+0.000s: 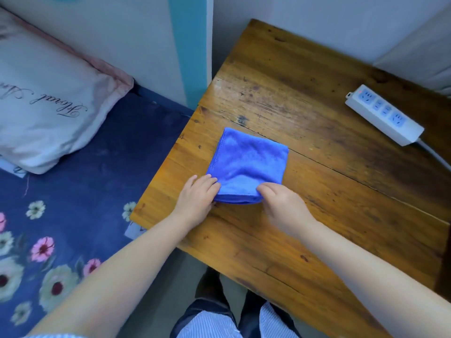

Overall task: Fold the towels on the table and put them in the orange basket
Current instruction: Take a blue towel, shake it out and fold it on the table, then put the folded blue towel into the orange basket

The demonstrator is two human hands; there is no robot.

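A blue towel (pixel 249 162) lies folded into a small square near the left edge of the wooden table (pixel 317 215). My left hand (pixel 197 196) pinches its near left corner. My right hand (pixel 280 203) pinches the near right corner, fingers closed on the stacked layers. Both hands rest on the near edge of the towel. No orange basket is in view.
A white power strip (pixel 384 114) with its cable lies at the table's right back. Left of the table is a bed with a dark floral sheet (pixel 73 215) and a pale pillow (pixel 48 106). Walls stand behind the table.
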